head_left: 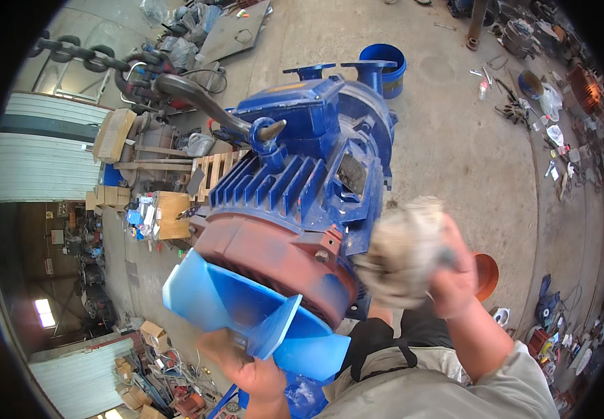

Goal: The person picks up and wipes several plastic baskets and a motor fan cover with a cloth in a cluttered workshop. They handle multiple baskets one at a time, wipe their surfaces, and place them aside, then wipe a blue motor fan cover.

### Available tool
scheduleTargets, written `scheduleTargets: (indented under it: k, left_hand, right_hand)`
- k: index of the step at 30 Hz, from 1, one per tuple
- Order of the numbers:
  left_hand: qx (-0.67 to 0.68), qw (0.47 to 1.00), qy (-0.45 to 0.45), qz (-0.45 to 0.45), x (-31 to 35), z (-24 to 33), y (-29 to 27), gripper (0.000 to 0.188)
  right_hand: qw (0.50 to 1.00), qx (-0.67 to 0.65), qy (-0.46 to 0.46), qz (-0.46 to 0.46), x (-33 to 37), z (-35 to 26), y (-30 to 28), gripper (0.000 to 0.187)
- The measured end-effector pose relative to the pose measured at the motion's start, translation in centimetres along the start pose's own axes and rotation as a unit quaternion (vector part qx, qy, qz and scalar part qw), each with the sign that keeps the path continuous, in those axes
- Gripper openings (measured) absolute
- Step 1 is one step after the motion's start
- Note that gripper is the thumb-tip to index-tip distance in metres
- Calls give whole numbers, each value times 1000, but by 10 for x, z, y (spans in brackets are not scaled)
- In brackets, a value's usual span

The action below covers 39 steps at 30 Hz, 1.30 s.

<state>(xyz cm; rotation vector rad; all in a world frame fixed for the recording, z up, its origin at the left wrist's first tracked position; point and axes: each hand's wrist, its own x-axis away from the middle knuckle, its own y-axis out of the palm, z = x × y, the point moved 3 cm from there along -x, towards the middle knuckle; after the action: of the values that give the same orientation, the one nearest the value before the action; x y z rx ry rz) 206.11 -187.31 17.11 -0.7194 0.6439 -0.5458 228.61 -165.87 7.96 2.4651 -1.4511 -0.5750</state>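
A large blue electric motor [267, 188] with cooling fins fills the middle of the head view. A steel hook [204, 105] passes through the eyebolt [266, 136] on its top. Its near end has a red-brown end cover [274, 258], and in front of that is a light blue fan [239, 293] with flat blades. My left hand [249, 370] is closed on the lower edge of a fan blade; part of its fingers is hidden or blurred. Right of the end cover, my right hand [452, 272] grips a bunched, off-white rag [403, 251], smeared by motion.
A heavy chain [71, 52] runs from the upper left to the hook. A blue bucket [389, 66] stands beyond the motor, and an orange-red round container [485, 276] is on the floor to the right. Tools and scrap lie along the right side; cardboard boxes [113, 133] stand left.
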Motion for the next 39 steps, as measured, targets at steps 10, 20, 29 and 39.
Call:
scheduleTargets:
  k: [10,20,29,39]
  left_hand:
    - [70,997,-2,30,12,-6,13,65]
    - [4,999,20,49,12,1,24,59]
    - [-30,998,-9,63,16,10,26,58]
    - [-45,994,0,100,24,14,37,57]
  right_hand:
    - [882,334,-275,-188,-54,19,22,41]
    - [917,295,-155,-219,-43,15,29,20]
    - [842,-284,418,191,-51,64,-26,34]
    - [933,223,-248,-134,-57,23,13,24]
